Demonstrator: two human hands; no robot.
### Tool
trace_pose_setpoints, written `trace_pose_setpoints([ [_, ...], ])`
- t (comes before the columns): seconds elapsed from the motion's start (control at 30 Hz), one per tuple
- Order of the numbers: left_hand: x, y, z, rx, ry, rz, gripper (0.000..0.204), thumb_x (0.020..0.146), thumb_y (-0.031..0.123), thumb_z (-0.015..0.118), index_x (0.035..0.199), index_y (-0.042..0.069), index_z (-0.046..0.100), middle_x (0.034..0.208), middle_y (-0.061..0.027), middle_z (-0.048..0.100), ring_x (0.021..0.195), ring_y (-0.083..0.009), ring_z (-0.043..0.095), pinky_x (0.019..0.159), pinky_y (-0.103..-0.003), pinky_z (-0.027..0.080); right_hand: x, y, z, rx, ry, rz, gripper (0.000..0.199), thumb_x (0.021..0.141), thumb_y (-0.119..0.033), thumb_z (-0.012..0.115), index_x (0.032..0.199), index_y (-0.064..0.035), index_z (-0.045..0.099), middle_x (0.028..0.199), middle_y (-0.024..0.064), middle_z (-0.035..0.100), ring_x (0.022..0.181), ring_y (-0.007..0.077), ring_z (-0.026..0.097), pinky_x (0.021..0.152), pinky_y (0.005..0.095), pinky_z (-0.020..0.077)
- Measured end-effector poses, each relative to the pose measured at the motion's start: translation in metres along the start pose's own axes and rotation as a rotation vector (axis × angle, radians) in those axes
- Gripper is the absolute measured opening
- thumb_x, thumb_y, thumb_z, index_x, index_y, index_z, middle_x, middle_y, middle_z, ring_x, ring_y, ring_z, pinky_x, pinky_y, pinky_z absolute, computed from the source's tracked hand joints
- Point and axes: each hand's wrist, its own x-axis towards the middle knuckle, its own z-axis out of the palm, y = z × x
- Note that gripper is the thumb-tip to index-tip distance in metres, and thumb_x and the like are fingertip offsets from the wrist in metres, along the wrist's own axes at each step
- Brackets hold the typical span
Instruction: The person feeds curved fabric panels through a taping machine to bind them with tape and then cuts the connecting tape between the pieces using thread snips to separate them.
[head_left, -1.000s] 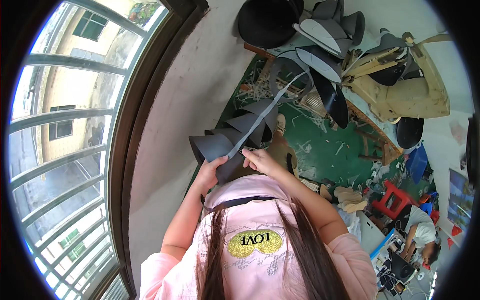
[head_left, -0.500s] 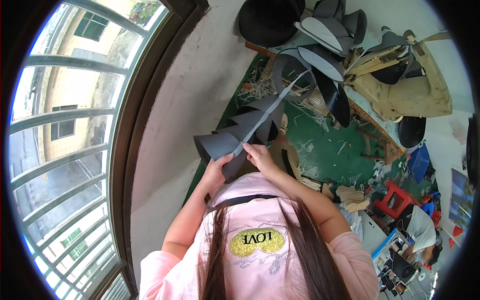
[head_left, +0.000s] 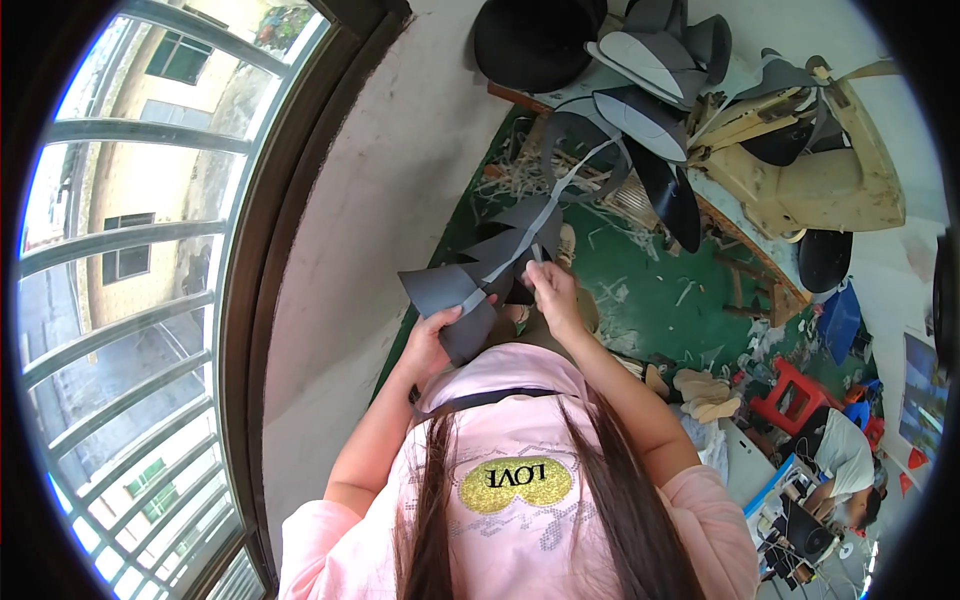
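Observation:
A chain of dark grey curved panels (head_left: 440,287) hangs in front of me, strung along a light grey strip (head_left: 540,222) that runs up toward the table. My left hand (head_left: 430,340) pinches the nearest panel at the strip, thumb on top. To the right of the chain, my right hand (head_left: 550,295) is closed around a small, slim grey object (head_left: 538,256); its kind is too small to tell. That hand is apart from the strip's near end. Parts of the panels behind overlap and hide one another.
A beige sewing machine (head_left: 820,185) stands on the table at the upper right, beside piled grey and black curved pieces (head_left: 645,70). Scraps litter the green floor (head_left: 640,280). A red stool (head_left: 790,395) and a seated person (head_left: 845,455) are at the right. A barred window (head_left: 130,240) lines the left.
My right hand has left the strip and moved up and right, now with a small grey object showing. The nearest panel has turned and flattened in my left hand.

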Motion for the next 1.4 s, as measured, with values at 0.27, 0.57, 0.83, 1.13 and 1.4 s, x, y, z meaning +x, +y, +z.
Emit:
trace_pose_setpoints([
  [0.27, 0.000, 0.009, 0.002, -0.131, -0.034, -0.107, 0.051, 0.073, 0.026, 0.048, 0.115, -0.002, 0.039, 0.117, -0.0195, 0.043, 0.101, -0.0281, 0.047, 0.089, -0.037, 0.035, 0.008, 0.010, 0.012, 0.191, -0.157, 0.088, 0.017, 0.074, -0.014, 0.060, 0.086, -0.0053, 0.050, 0.052, -0.0062, 0.035, 0.039, 0.0030, 0.030, 0.036, 0.0195, 0.0211],
  [0.57, -0.008, 0.013, -0.003, 0.411, 0.280, 0.088, 0.036, 0.073, 0.012, 0.050, 0.105, -0.003, 0.044, 0.100, -0.0134, 0.054, 0.092, -0.0209, 0.051, 0.083, -0.029, 0.038, 0.013, 0.002, -0.001, 0.275, -0.188, 0.163, 0.027, 0.075, -0.007, 0.057, 0.100, -0.0041, 0.046, 0.055, -0.0058, 0.036, 0.041, 0.0027, 0.031, 0.037, 0.0187, 0.0219],
  [0.83, 0.057, -0.034, -0.019, 0.131, 0.369, 0.095, 0.033, 0.079, 0.019, 0.042, 0.106, 0.001, 0.047, 0.103, -0.0124, 0.052, 0.090, -0.0231, 0.052, 0.082, -0.034, 0.041, 0.000, -0.002, 0.006, -0.081, -0.168, -0.049, 0.039, 0.074, -0.010, 0.059, 0.109, 0.0023, 0.046, 0.060, -0.0065, 0.041, 0.049, 0.0016, 0.036, 0.043, 0.0168, 0.0288],
  [1.13, 0.040, -0.012, 0.027, -0.137, 0.085, 0.054, 0.048, 0.080, 0.046, 0.044, 0.108, 0.006, 0.045, 0.102, -0.0088, 0.052, 0.089, -0.0200, 0.052, 0.076, -0.033, 0.043, -0.015, -0.014, 0.003, -0.183, -0.193, -0.212, 0.032, 0.075, -0.008, 0.056, 0.104, 0.0031, 0.049, 0.092, 0.0054, 0.058, 0.084, 0.0090, 0.051, 0.076, 0.0219, 0.0389],
  [1.4, 0.038, -0.011, 0.034, 0.112, 0.279, 0.154, 0.029, 0.079, 0.024, 0.053, 0.097, 0.002, 0.050, 0.095, -0.0067, 0.053, 0.081, -0.0161, 0.052, 0.071, -0.028, 0.043, -0.014, -0.019, 0.001, 0.474, -0.218, 0.220, 0.023, 0.081, -0.027, 0.051, 0.074, -0.0054, 0.050, 0.059, -0.0010, 0.041, 0.042, 0.0046, 0.033, 0.036, 0.0187, 0.0228],
])
